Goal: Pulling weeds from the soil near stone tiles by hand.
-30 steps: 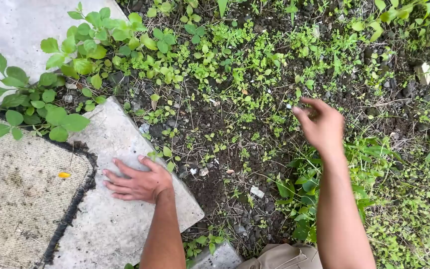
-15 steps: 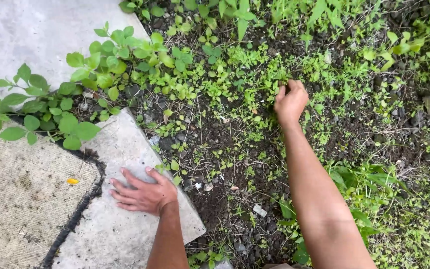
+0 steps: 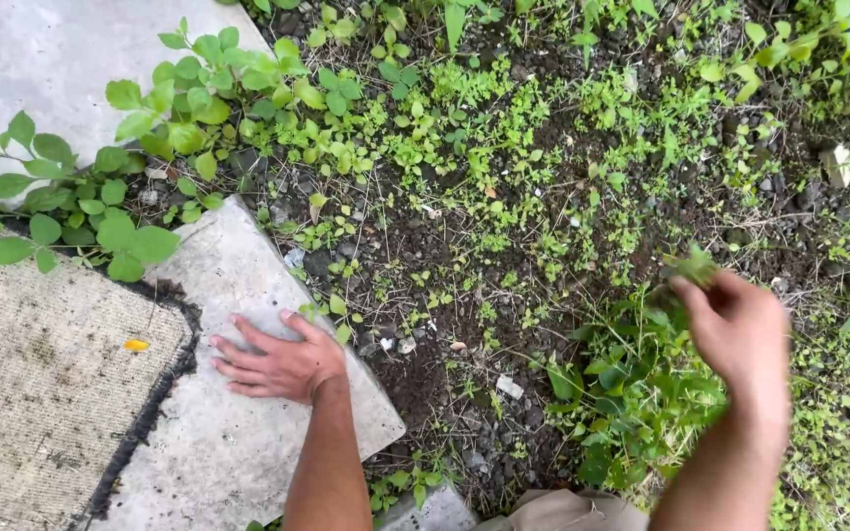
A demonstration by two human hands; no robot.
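I see my right hand [image 3: 740, 329] closed on a small weed [image 3: 693, 265] (blurred), pointing up-left from the fingertips; left hand [image 3: 277, 362] lies flat, open, on the concrete slab [image 3: 218, 452].

My right hand [image 3: 740, 329] has left the patch of small green weeds in dark soil [image 3: 504, 128] where it was pinching half a second ago. It is now pulled back nearer me, over the broad-leaved grass clump [image 3: 622, 393], fingertips closed on a small leafy green sprig [image 3: 693, 265].
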